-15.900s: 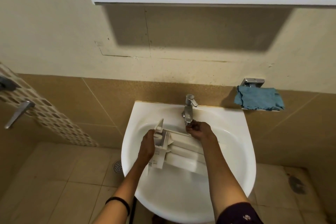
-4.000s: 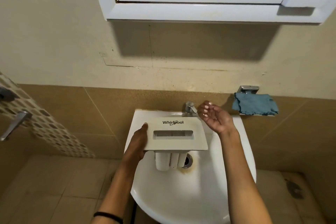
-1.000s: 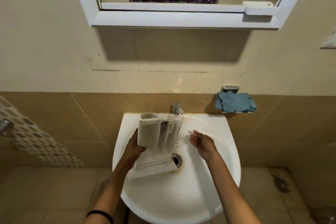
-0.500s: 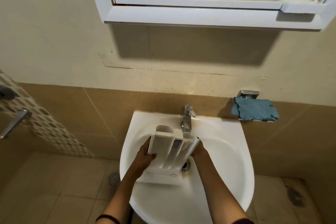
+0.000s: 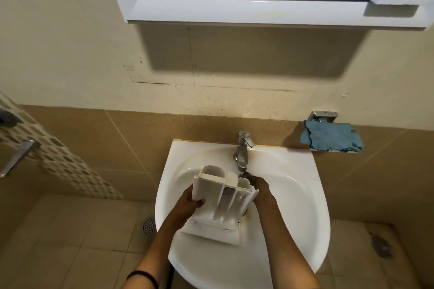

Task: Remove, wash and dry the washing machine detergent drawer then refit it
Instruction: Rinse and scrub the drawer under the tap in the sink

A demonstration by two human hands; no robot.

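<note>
The white detergent drawer [image 5: 223,199] stands tilted in the white basin [image 5: 293,218], front panel down, open compartments facing me. My left hand [image 5: 189,204] grips its left wall, thumb curled over the edge. My right hand [image 5: 259,189] is against the drawer's right back corner, fingers reaching up under the spout of the chrome tap [image 5: 242,150]. The drawer hides most of that hand's fingers. I cannot make out any water.
A blue cloth [image 5: 331,136] lies on a small wall shelf right of the basin. A white mirror cabinet [image 5: 258,9] hangs overhead. A patterned panel with a metal handle [image 5: 18,155] is at the left. A floor drain [image 5: 149,225] sits below left.
My right hand has slid up along the drawer's right side, towards the tap spout. The drawer has stayed in the basin, held by my left hand.
</note>
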